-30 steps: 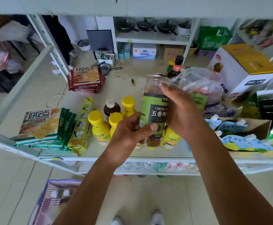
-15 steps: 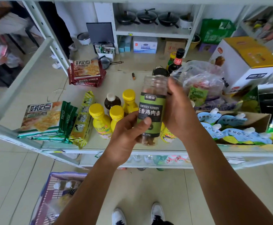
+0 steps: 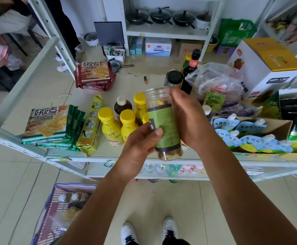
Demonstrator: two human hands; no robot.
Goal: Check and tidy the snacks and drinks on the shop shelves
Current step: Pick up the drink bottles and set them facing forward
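Both hands hold a clear plastic snack jar [image 3: 163, 124] with a green label above the front of the shelf [image 3: 140, 154]. My left hand [image 3: 140, 147] grips its lower left side, thumb across the label. My right hand [image 3: 188, 119] wraps round its right side. The jar stands nearly upright, slightly tilted, with brown snacks at its bottom. Behind it stand yellow-capped bottles [image 3: 109, 124] and a brown bottle with a white cap [image 3: 122, 105].
Green biscuit packs [image 3: 47, 124] and yellow packs [image 3: 91, 122] lie at the shelf's left, red packs [image 3: 94, 75] further back. A black-lidded jar [image 3: 174, 77], dark sauce bottles [image 3: 192, 64], a plastic bag [image 3: 218, 82] and a carton of pouches [image 3: 250, 135] sit right. A basket [image 3: 63, 209] stands on the floor.
The jar has been turned in my hands: the label's front text has rotated away to the left and small print now faces me. It also sits slightly lower and further right.
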